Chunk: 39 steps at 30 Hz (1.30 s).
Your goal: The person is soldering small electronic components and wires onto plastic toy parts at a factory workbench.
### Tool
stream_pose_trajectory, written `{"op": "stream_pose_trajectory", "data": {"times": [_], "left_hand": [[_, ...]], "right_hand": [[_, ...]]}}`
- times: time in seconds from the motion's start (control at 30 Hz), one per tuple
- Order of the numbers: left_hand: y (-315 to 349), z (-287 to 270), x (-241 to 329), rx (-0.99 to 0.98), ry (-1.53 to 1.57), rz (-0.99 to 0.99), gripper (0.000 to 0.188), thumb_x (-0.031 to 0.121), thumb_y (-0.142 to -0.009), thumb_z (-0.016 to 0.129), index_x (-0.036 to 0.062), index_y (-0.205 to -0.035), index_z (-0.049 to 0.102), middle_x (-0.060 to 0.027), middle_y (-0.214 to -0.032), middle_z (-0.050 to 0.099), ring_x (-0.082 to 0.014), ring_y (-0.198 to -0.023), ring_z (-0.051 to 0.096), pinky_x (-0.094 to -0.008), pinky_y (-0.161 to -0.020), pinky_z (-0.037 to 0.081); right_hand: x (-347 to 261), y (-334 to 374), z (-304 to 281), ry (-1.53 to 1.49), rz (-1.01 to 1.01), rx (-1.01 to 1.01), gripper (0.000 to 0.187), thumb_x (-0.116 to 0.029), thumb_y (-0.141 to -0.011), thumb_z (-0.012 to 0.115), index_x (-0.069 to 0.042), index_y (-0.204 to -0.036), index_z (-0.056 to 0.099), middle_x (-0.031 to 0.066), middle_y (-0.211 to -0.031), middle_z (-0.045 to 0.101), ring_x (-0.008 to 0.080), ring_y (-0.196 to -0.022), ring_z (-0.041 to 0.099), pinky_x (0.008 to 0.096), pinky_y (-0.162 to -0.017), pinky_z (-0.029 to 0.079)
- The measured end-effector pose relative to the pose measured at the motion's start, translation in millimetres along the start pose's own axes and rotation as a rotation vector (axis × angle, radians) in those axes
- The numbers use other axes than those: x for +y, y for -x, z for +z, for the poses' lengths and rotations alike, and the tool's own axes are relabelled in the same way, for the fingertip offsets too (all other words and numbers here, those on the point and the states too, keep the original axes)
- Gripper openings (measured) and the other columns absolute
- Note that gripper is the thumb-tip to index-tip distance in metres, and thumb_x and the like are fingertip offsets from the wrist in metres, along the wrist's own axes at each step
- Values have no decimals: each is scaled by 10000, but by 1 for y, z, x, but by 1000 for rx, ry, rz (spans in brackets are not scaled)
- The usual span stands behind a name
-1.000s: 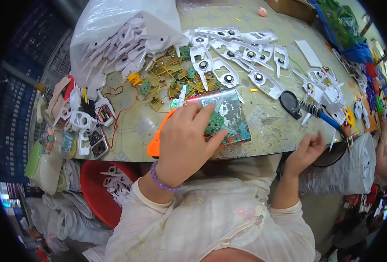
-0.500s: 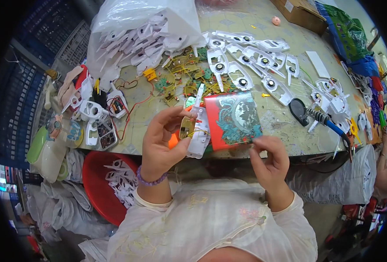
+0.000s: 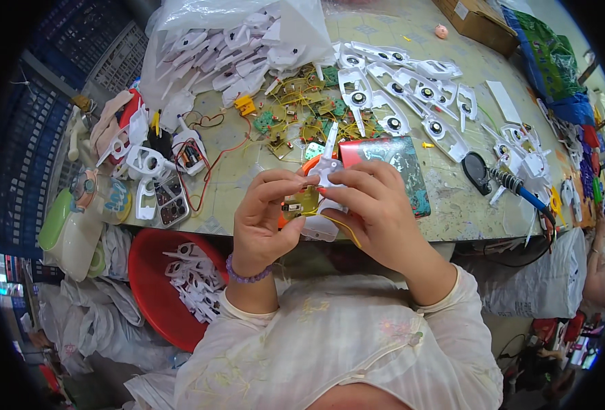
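My left hand [image 3: 265,212], with a purple bead bracelet at its wrist, pinches a small yellowish circuit board [image 3: 306,201] by its edges. A dark component with a metal part sits on the board's left side. My right hand [image 3: 377,212] is closed at the board's right side, fingertips touching it; what lies between them is hidden. Yellow wires [image 3: 343,226] run from the board under the right hand. Below both hands is a white plastic shell [image 3: 321,230] with a narrow stem pointing away from me. A red and teal patterned flat piece [image 3: 401,160] lies behind my right hand.
Circuit boards with yellow wires [image 3: 299,113] lie in a heap beyond my hands. White shells [image 3: 401,89] spread at back right; others fill a plastic bag [image 3: 234,51]. At right rests a soldering iron [image 3: 521,195]. A red basin [image 3: 145,294] stands below the table edge at left.
My right hand has moved left from beside the patterned piece to the circuit board and now works at it with my left hand. The view has shifted slightly.
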<state>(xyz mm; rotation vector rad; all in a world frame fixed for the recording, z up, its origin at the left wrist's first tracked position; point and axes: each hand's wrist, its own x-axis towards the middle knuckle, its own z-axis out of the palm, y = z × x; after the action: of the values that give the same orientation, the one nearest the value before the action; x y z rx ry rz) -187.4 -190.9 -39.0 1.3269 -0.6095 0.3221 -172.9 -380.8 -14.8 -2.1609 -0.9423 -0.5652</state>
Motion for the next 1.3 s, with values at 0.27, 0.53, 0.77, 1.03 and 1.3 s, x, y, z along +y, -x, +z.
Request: {"op": "stream_pose_trajectory", "data": {"times": [0.27, 0.53, 0.77, 1.03, 1.3], "left_hand": [[-1, -2, -3, 2, -46, 48, 490, -126, -660, 596, 5, -1129, 538, -106, -1127, 480, -291, -1125, 541, -423, -1046, 337], [-3, 3, -8, 84, -206, 83, 543, -80, -644, 678, 12, -1150, 502, -98, -1129, 479, -244, -1102, 550, -442, -1092, 249], [-1, 7, -9, 175, -305, 60, 562, -64, -655, 699, -1, -1161, 465, -100, -1111, 486, -244, -1089, 551, -427, -1094, 244], [-2, 13, -6, 223, -226, -6, 555, -82, -675, 697, -20, -1173, 460, -93, -1094, 491, -252, -1103, 549, -355, -1012, 362], [-4, 15, -4, 267, -114, -97, 542, -76, -703, 689, -36, -1189, 454, -94, -1093, 514, -225, -1097, 546, -320, -955, 415]], "right_hand": [[-7, -2, -8, -93, 14, 27, 200, -58, -674, 707, -88, -853, 621, 41, -900, 611, 244, -893, 547, 408, -841, 397], [-7, 9, -20, -388, -44, 40, 293, 25, -673, 697, -47, -952, 642, 61, -783, 612, 241, -665, 578, 320, -588, 460], [-6, 8, -24, -310, -36, 42, 336, 78, -664, 648, -45, -977, 641, 79, -864, 614, 249, -749, 590, 330, -636, 477], [1, 13, -21, -284, -4, -24, 383, 90, -651, 619, -45, -1009, 630, 83, -918, 604, 257, -788, 576, 344, -662, 476], [3, 12, -13, -203, -152, 33, 350, 37, -642, 644, -45, -982, 648, 85, -862, 604, 235, -710, 575, 322, -595, 472]]}}
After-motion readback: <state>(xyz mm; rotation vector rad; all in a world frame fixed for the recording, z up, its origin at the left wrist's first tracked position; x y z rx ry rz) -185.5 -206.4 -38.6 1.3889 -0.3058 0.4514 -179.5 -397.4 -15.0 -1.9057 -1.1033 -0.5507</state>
